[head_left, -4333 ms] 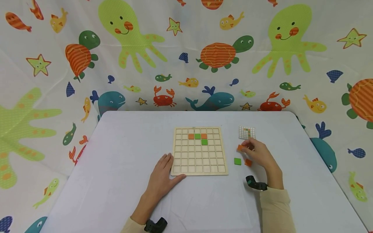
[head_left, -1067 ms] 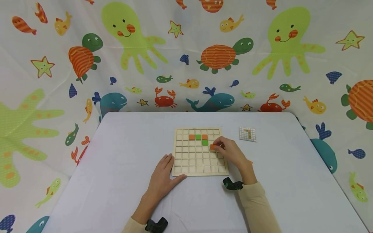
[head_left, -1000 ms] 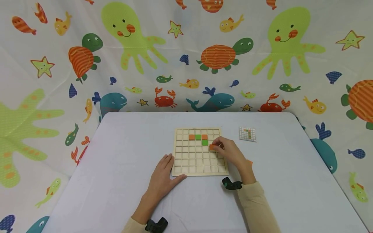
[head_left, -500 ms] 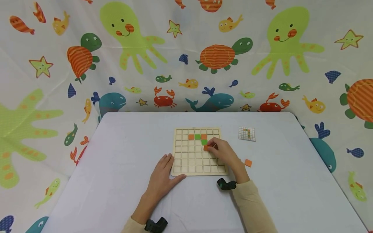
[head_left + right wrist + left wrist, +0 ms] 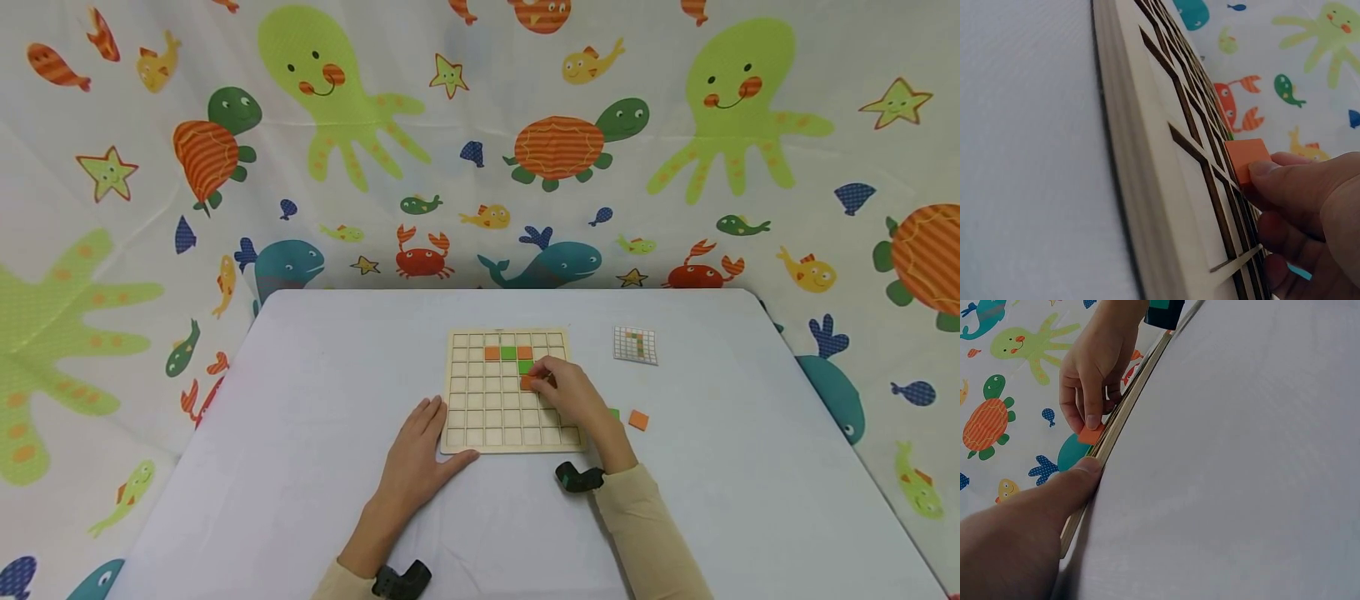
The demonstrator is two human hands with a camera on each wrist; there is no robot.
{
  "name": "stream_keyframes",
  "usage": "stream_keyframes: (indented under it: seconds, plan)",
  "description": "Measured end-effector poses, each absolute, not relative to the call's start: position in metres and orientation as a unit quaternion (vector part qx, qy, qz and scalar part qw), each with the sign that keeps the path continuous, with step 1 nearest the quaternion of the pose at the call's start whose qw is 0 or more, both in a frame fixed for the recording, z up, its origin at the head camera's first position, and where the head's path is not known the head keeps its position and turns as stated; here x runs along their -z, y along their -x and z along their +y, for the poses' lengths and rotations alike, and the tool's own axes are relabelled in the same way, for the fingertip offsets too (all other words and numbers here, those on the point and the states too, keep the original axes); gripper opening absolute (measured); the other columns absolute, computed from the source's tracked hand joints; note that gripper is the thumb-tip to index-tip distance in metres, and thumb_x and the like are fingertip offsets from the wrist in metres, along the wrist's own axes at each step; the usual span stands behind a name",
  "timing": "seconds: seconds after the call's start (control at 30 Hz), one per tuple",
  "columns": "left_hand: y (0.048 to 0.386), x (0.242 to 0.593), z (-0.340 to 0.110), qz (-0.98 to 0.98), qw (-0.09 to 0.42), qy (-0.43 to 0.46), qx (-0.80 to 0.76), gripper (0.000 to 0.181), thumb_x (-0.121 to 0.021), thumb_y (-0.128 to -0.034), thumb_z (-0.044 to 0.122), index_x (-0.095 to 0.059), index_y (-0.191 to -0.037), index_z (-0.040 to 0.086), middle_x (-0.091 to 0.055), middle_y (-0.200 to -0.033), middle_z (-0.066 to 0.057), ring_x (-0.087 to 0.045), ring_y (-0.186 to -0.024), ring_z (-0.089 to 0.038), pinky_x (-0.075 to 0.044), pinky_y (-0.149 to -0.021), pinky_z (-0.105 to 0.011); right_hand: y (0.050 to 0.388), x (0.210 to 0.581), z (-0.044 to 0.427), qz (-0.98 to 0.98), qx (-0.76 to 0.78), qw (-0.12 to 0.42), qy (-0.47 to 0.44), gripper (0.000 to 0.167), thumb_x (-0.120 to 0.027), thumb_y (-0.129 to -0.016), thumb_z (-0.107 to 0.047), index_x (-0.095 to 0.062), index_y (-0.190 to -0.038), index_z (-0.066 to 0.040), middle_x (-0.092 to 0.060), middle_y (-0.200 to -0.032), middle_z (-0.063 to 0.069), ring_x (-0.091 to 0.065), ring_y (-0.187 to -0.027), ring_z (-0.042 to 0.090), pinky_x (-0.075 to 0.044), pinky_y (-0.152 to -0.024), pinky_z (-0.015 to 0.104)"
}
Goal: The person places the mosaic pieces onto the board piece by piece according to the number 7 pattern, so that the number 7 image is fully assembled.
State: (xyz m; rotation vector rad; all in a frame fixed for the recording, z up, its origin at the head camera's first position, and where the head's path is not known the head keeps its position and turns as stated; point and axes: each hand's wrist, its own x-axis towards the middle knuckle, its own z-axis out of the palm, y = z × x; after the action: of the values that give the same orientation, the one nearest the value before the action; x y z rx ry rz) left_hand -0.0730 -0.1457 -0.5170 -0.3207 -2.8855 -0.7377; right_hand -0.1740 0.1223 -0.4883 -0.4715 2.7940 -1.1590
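Right hand (image 5: 566,392) part-hides likely green tile (image 5: 615,413); card (image 5: 635,345) beyond

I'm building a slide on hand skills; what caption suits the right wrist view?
The right hand pinches an orange tile at a wooden grid board, with a sea-creature cloth behind.

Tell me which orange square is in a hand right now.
The orange square pinched by the right hand, just below the board's lower green square in the head view. Two others lie in cells; the fourth lies on the table.
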Motion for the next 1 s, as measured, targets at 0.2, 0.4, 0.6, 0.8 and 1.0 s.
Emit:
stream_keyframes:
  seconds: [0.2,0.4,0.6,0.8,1.0]
  plan:
    - [0.0737,0.5173,-0.1459,-0.961,0.073,0.107,0.246,0.093,-0.072,-0.0826,0.061,-0.047,-0.147,-0.002,-0.047,-0.154,-0.018,-0.038,-0.147,-0.036,-0.039,-0.117,-0.049,0.1734,0.4873,0.1204,0.912,0.377,0.038,0.155,0.014,-0.066,-0.097,-0.014,-0.07,-0.109,-0.009,-0.07,-0.107,0.005,-0.062,-0.089,0.016,-0.055,-0.083,0.035]
    - [0.0741,0.5172,-0.1461,-0.96,0.076,0.109,0.246,0.093,-0.073,-0.0825,0.061,-0.048,-0.147,-0.002,-0.047,-0.153,-0.018,-0.039,-0.146,-0.036,-0.039,-0.117,-0.049,0.175,0.4876,0.1211,0.917,0.364,0.033,0.159,0.014,-0.067,-0.097,-0.015,-0.072,-0.109,-0.01,-0.068,-0.107,0.006,-0.059,-0.087,0.016,-0.053,-0.08,0.033]
    - [0.0737,0.5175,-0.1458,-0.96,0.077,0.109,0.248,0.093,-0.073,-0.0823,0.061,-0.048,-0.147,-0.001,-0.047,-0.153,-0.018,-0.039,-0.146,-0.036,-0.039,-0.117,-0.049,0.1768,0.4903,0.1228,0.919,0.354,0.026,0.169,0.014,-0.067,-0.096,-0.014,-0.074,-0.108,-0.011,-0.067,-0.103,0.005,-0.054,-0.081,0.013,-0.048,-0.073,0.027]
    - [0.0732,0.5167,-0.1454,-0.96,0.074,0.108,0.248,0.093,-0.074,-0.0818,0.06,-0.048,-0.146,-0.001,-0.048,-0.153,-0.018,-0.039,-0.146,-0.036,-0.039,-0.117,-0.049,0.1758,0.4912,0.1228,0.921,0.347,0.011,0.178,0.014,-0.069,-0.095,-0.014,-0.076,-0.106,-0.011,-0.066,-0.099,0.004,-0.052,-0.078,0.012,-0.046,-0.069,0.025]
    - [0.0725,0.5158,-0.1451,-0.96,0.073,0.107,0.249,0.093,-0.074,-0.0814,0.06,-0.048,-0.147,-0.001,-0.047,-0.153,-0.018,-0.039,-0.147,-0.036,-0.039,-0.117,-0.049,0.1743,0.4932,0.1211,0.921,0.346,-0.001,0.179,0.012,-0.07,-0.094,-0.013,-0.078,-0.103,-0.01,-0.064,-0.098,0.004,-0.052,-0.076,0.012,-0.047,-0.067,0.025]
